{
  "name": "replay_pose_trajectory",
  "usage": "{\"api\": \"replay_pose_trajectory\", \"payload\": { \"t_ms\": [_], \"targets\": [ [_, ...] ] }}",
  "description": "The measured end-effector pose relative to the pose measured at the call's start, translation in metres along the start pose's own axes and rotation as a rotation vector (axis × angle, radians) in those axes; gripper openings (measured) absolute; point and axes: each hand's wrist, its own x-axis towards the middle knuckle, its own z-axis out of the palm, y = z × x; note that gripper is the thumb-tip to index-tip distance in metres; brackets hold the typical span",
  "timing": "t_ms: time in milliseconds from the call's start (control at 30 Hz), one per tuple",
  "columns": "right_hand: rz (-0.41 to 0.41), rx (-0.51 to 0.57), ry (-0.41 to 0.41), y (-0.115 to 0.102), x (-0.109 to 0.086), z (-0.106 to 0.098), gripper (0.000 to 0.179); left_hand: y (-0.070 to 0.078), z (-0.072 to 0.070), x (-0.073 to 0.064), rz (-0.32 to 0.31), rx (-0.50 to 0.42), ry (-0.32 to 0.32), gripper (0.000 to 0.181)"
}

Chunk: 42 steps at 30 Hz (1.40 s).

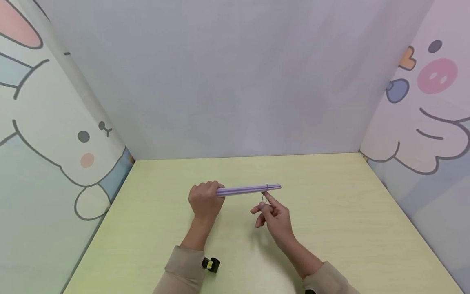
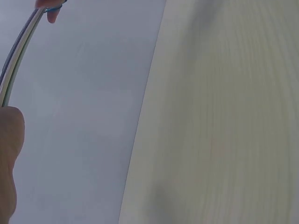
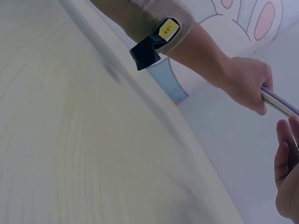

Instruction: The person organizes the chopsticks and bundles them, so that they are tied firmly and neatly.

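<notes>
My left hand (image 1: 207, 199) grips one end of a bundle of long, thin purple and white sticks (image 1: 240, 190), held nearly level above the table. A thin dark band (image 1: 267, 187) goes round the bundle near its right end, and strands of it run down to my right hand (image 1: 277, 219). There the thumb and fingers pinch the band, while the index finger reaches up to the underside of the sticks. In the left wrist view the bundle (image 2: 21, 51) runs from my thumb to the other hand's fingertips. The right wrist view cuts off most of the bundle.
A pale wood-grain table (image 1: 349, 212) lies beneath both hands. Behind it rises a plain grey-white wall (image 1: 235, 81), with cartoon-printed panels on the left (image 1: 47, 171) and right (image 1: 440, 134). A black strap device (image 1: 211, 264) is worn at the left sleeve.
</notes>
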Motion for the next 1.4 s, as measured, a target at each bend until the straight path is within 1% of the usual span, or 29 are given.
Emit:
{"api": "replay_pose_trajectory", "payload": {
  "t_ms": [100,167,267,400,467,533,600,667,733,867,900,933,1033,1100,1133,1200,1267,1400],
  "targets": [
    [-0.013,0.04,0.009,0.0,0.002,-0.004,0.048,-0.003,-0.001,-0.001,0.004,-0.007,0.001,0.013],
    [-0.04,0.079,-0.006,0.0,0.003,-0.007,0.045,-0.004,-0.001,-0.002,0.007,-0.015,0.0,0.013],
    [-0.084,0.176,-0.061,0.002,0.004,-0.01,0.043,-0.005,-0.002,-0.004,0.011,-0.028,0.001,0.014],
    [-0.17,0.359,-0.167,0.005,0.005,-0.013,0.037,-0.005,-0.003,-0.004,0.016,-0.041,0.006,0.014],
    [-0.217,0.444,-0.231,0.006,0.007,-0.014,0.042,-0.005,-0.003,-0.004,0.02,-0.048,0.011,0.015],
    [-0.24,0.517,-0.293,0.006,0.008,-0.015,0.05,-0.005,-0.004,-0.003,0.028,-0.053,0.021,0.015],
    [-0.24,0.562,-0.332,0.005,0.009,-0.016,0.055,-0.004,-0.004,-0.003,0.04,-0.053,0.028,0.015],
    [-0.229,0.577,-0.339,0.004,0.009,-0.018,0.056,-0.004,-0.005,-0.002,0.056,-0.052,0.034,0.016],
    [-0.227,0.559,-0.316,0.002,0.01,-0.019,0.056,-0.004,-0.005,-0.002,0.072,-0.049,0.036,0.017],
    [-0.254,0.458,-0.248,0.0,0.012,-0.021,0.055,-0.005,-0.007,0.001,0.099,-0.056,0.037,0.02],
    [-0.265,0.442,-0.244,0.0,0.013,-0.021,0.057,-0.005,-0.007,0.002,0.105,-0.058,0.035,0.021],
    [-0.277,0.434,-0.249,-0.001,0.014,-0.022,0.06,-0.005,-0.007,0.003,0.111,-0.06,0.034,0.021],
    [-0.275,0.438,-0.272,-0.003,0.016,-0.025,0.064,-0.007,-0.008,0.005,0.124,-0.065,0.031,0.023],
    [-0.295,0.441,-0.3,-0.005,0.018,-0.027,0.064,-0.008,-0.008,0.006,0.126,-0.065,0.033,0.023],
    [-0.306,0.424,-0.305,-0.006,0.02,-0.028,0.062,-0.008,-0.008,0.007,0.128,-0.065,0.036,0.023],
    [-0.336,0.354,-0.297,-0.007,0.022,-0.029,0.057,-0.008,-0.008,0.008,0.128,-0.067,0.038,0.023],
    [-0.377,0.25,-0.278,-0.009,0.025,-0.031,0.049,-0.008,-0.008,0.008,0.129,-0.068,0.042,0.023],
    [-0.392,0.024,-0.239,-0.013,0.027,-0.037,0.031,-0.008,-0.008,0.009,0.135,-0.07,0.057,0.024]
  ]
}}
